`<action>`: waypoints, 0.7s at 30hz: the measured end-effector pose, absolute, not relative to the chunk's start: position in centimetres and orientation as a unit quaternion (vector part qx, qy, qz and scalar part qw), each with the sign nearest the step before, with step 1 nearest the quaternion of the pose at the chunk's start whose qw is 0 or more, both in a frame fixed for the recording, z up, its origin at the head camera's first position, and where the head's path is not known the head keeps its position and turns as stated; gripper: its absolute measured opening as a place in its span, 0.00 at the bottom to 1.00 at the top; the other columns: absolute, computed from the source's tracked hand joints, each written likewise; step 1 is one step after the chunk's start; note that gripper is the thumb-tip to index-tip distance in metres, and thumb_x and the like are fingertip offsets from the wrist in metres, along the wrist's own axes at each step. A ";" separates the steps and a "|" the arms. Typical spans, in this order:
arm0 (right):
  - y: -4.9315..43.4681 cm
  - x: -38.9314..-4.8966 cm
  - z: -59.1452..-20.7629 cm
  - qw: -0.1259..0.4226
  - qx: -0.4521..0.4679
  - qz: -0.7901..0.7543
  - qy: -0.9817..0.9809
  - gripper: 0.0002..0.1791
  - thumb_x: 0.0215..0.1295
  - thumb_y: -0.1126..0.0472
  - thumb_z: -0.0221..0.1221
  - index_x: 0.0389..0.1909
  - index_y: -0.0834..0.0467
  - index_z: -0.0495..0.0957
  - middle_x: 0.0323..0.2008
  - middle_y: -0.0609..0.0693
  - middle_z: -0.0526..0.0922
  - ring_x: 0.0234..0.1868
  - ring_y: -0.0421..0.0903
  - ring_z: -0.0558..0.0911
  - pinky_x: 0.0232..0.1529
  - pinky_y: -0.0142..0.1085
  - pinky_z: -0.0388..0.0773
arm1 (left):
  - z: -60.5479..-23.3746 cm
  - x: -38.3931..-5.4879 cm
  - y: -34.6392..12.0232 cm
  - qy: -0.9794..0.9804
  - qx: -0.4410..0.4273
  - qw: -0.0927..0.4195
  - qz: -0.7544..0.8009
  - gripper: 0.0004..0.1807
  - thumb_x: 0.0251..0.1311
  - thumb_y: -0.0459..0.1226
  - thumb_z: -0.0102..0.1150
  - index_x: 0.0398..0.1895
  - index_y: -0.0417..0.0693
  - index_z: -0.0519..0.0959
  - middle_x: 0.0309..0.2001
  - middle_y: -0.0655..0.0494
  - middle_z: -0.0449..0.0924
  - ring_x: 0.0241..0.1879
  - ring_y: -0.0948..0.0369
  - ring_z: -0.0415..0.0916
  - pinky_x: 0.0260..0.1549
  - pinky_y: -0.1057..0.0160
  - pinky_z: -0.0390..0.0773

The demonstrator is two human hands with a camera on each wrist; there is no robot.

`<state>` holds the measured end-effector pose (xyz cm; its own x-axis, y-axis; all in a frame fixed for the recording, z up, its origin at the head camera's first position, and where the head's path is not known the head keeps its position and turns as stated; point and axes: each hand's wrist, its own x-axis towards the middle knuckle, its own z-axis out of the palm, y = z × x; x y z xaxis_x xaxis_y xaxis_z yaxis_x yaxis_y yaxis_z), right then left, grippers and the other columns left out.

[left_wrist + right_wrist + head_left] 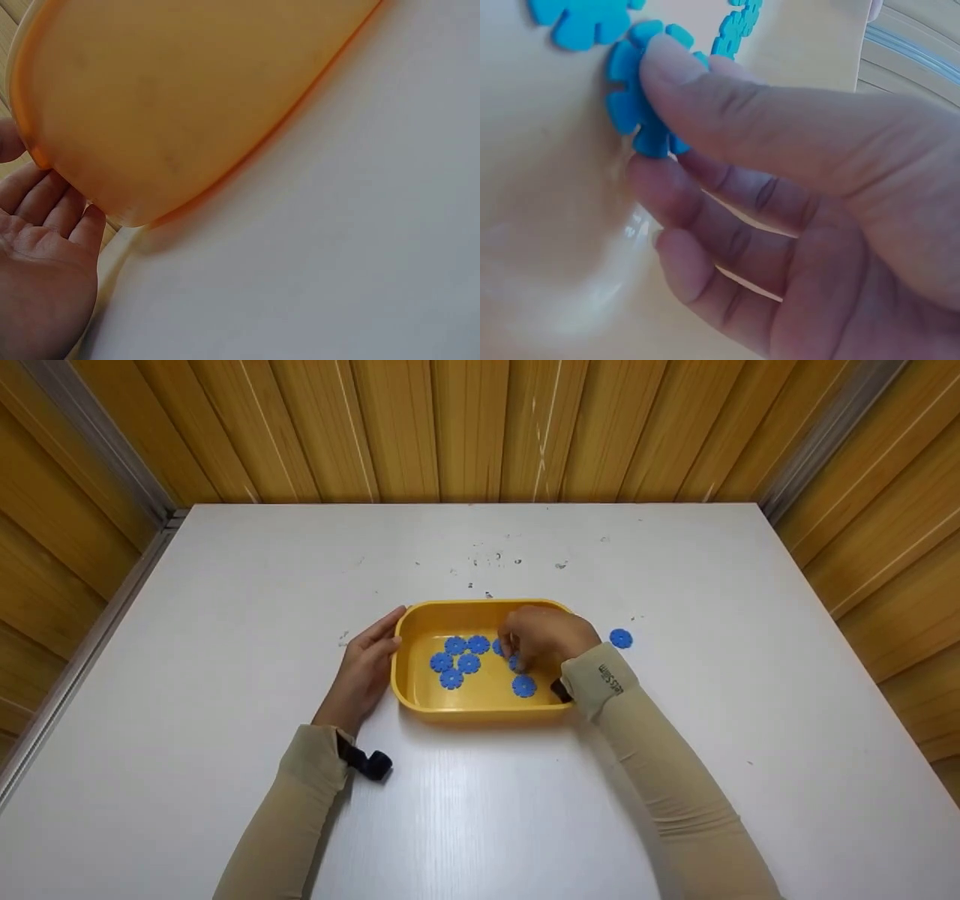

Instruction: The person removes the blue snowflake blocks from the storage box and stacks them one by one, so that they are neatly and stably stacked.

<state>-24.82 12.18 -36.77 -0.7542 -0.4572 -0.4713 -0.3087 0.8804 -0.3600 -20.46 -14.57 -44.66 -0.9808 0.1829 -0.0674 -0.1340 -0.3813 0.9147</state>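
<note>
Left hand [364,675] at left end of yellow bin [480,711], touching the outer wall; fingers fairly straight, thumb by the rim, grip not clamped. Right hand [551,634] reaches into the right part of the bin, thumb and fingers together, grip clamped on one blue notched disc [626,97]. Held disc is inside the bin, tilted; can't tell if it touches the bin floor.

Other blue discs in bin: five-disc cluster [469,663] left of the right hand, lying flat; one partly hidden disc [497,647] just left of right fingers; one near-side disc [524,685] toward the near wall, flat. Another loose disc [621,638] lies outside, on the counter, right of the bin.

White counter [465,810] under everything, small dark marks on far part. Both arms in beige sleeves [667,780], lettering on right cuff. Black strap piece [367,761] at left wrist. Wood-look panels [465,431] at far side, left and right, grey metal framing [97,442] at corners.
</note>
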 end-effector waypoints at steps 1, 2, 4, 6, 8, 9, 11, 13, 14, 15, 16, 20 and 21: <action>12.2 -24.9 -36.7 0.282 -0.213 -0.129 0.927 0.06 0.53 0.66 0.68 0.29 0.54 0.80 0.32 0.48 0.80 0.38 0.48 0.77 0.43 0.37 0.77 | -44.7 -20.4 -14.6 0.548 0.022 0.095 0.831 0.30 0.65 0.26 0.44 0.71 0.43 0.61 0.74 0.54 0.57 0.73 0.61 0.55 0.69 0.65 0.61; 12.2 -24.9 -36.7 0.281 -0.217 -0.127 0.926 0.06 0.54 0.66 0.68 0.29 0.54 0.80 0.32 0.48 0.80 0.37 0.48 0.77 0.43 0.37 0.77 | -44.7 -20.4 -14.6 0.548 0.024 0.095 0.830 0.30 0.65 0.26 0.43 0.72 0.43 0.61 0.74 0.53 0.57 0.73 0.61 0.55 0.69 0.64 0.61; 12.2 -25.0 -36.7 0.280 -0.227 -0.122 0.925 0.06 0.55 0.66 0.67 0.28 0.53 0.80 0.32 0.48 0.81 0.36 0.47 0.78 0.43 0.37 0.78 | -44.7 -20.4 -14.6 0.548 0.026 0.095 0.831 0.30 0.65 0.26 0.43 0.72 0.43 0.60 0.74 0.53 0.57 0.73 0.60 0.55 0.69 0.64 0.61; 12.2 -25.0 -36.6 0.281 -0.230 -0.121 0.924 0.05 0.56 0.65 0.66 0.28 0.52 0.80 0.33 0.49 0.82 0.35 0.47 0.79 0.44 0.38 0.79 | -44.7 -20.4 -14.6 0.546 0.026 0.096 0.832 0.30 0.65 0.26 0.43 0.72 0.43 0.61 0.74 0.53 0.57 0.73 0.60 0.55 0.69 0.64 0.62; 12.2 -25.0 -36.5 0.283 -0.234 -0.122 0.922 0.04 0.57 0.65 0.66 0.29 0.53 0.81 0.33 0.49 0.82 0.35 0.47 0.79 0.45 0.38 0.79 | -44.7 -20.4 -14.6 0.545 0.022 0.096 0.833 0.29 0.65 0.26 0.44 0.71 0.43 0.61 0.74 0.53 0.58 0.73 0.61 0.56 0.68 0.65 0.62; 12.2 -25.0 -36.4 0.285 -0.235 -0.124 0.921 0.04 0.57 0.65 0.65 0.30 0.53 0.81 0.33 0.49 0.82 0.35 0.47 0.79 0.46 0.38 0.79 | -44.7 -20.4 -14.6 0.545 0.020 0.096 0.833 0.29 0.65 0.27 0.44 0.71 0.43 0.62 0.73 0.54 0.58 0.73 0.61 0.56 0.68 0.65 0.62; 12.3 -25.0 -36.3 0.288 -0.236 -0.129 0.919 0.03 0.58 0.65 0.65 0.31 0.54 0.82 0.34 0.49 0.82 0.35 0.47 0.79 0.46 0.39 0.79 | -44.7 -20.4 -14.6 0.547 0.016 0.096 0.832 0.29 0.65 0.27 0.45 0.71 0.44 0.63 0.73 0.55 0.59 0.72 0.61 0.56 0.68 0.65 0.63; 12.3 -25.0 -36.2 0.288 -0.239 -0.131 0.918 0.03 0.59 0.65 0.64 0.32 0.54 0.83 0.34 0.49 0.82 0.35 0.47 0.79 0.45 0.38 0.79 | -44.7 -20.4 -14.6 0.549 0.016 0.096 0.830 0.29 0.65 0.27 0.44 0.71 0.44 0.63 0.73 0.55 0.59 0.72 0.62 0.56 0.68 0.66 0.63; 12.3 -25.0 -36.1 0.288 -0.241 -0.131 0.918 0.03 0.59 0.65 0.64 0.32 0.54 0.83 0.34 0.49 0.82 0.35 0.47 0.78 0.44 0.38 0.78 | -44.7 -20.4 -14.6 0.550 0.017 0.097 0.829 0.29 0.65 0.27 0.44 0.71 0.45 0.62 0.73 0.55 0.59 0.72 0.62 0.56 0.68 0.66 0.63; 12.3 -25.0 -36.1 0.288 -0.242 -0.132 0.917 0.03 0.59 0.66 0.64 0.33 0.54 0.83 0.35 0.49 0.82 0.35 0.47 0.78 0.43 0.38 0.78 | -44.7 -20.4 -14.6 0.551 0.019 0.098 0.829 0.29 0.65 0.28 0.44 0.71 0.45 0.62 0.73 0.55 0.58 0.72 0.62 0.56 0.68 0.66 0.63; 12.3 -25.0 -36.0 0.287 -0.244 -0.131 0.917 0.04 0.59 0.66 0.64 0.33 0.54 0.83 0.35 0.50 0.82 0.35 0.47 0.78 0.42 0.38 0.77 | -44.7 -20.3 -14.6 0.550 0.021 0.099 0.829 0.29 0.65 0.28 0.44 0.71 0.45 0.62 0.73 0.55 0.58 0.72 0.62 0.56 0.67 0.66 0.63; 12.4 -25.0 -35.8 0.282 -0.256 -0.127 0.916 0.05 0.60 0.66 0.63 0.35 0.55 0.83 0.37 0.50 0.82 0.36 0.47 0.77 0.41 0.37 0.76 | -44.8 -20.3 -14.7 0.550 0.026 0.100 0.828 0.29 0.66 0.29 0.45 0.71 0.45 0.62 0.73 0.56 0.58 0.72 0.62 0.57 0.67 0.66 0.64; 12.4 -25.0 -35.7 0.282 -0.257 -0.128 0.915 0.05 0.60 0.66 0.62 0.35 0.55 0.83 0.37 0.51 0.82 0.36 0.48 0.77 0.41 0.37 0.76 | -44.8 -20.3 -14.7 0.551 0.026 0.100 0.828 0.29 0.66 0.29 0.45 0.71 0.45 0.62 0.73 0.56 0.59 0.72 0.62 0.57 0.67 0.66 0.64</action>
